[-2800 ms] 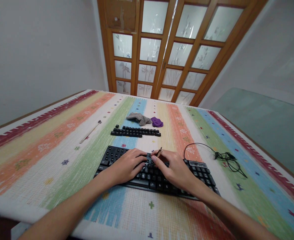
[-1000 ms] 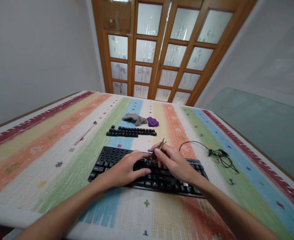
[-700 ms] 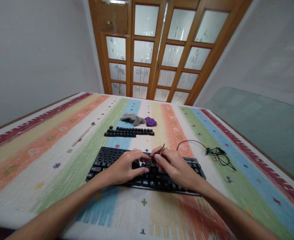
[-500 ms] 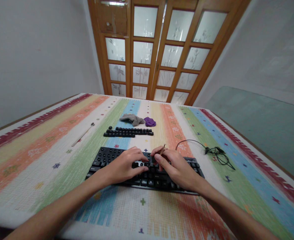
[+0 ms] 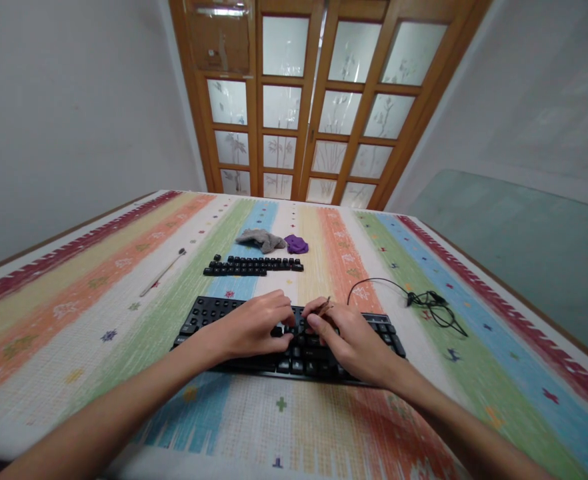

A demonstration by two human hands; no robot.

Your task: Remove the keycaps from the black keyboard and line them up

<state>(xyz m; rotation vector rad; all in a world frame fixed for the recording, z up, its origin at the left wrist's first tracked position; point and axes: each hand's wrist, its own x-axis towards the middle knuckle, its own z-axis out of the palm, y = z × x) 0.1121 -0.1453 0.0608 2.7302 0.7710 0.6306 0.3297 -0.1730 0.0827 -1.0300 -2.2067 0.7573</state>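
A black keyboard [image 5: 298, 365] lies across the striped cloth in front of me, with keycaps missing from its upper left part. My left hand [image 5: 259, 325] rests over its middle, thumb and forefinger closed around a small black keycap [image 5: 277, 331] that is partly hidden. Just to the right, my right hand [image 5: 350, 339] pinches a thin brownish tool [image 5: 326, 305], mostly covered by the fingers. The two sets of fingertips nearly meet above the keys. Beyond the keyboard, loose black keycaps [image 5: 239, 266] lie in rows.
A grey cloth [image 5: 260, 239] and a purple cloth [image 5: 297, 245] lie behind the keycaps. On the left is a thin brush [image 5: 162, 273]. The keyboard's bundled cable [image 5: 434, 301] lies to the right. Wooden glazed doors [image 5: 301, 100] stand past the table [image 5: 94, 373].
The thumb and forefinger of my left hand have drawn closer together at the keys. My right hand has shifted only slightly, still with the brownish tool. The whole view has moved a little.
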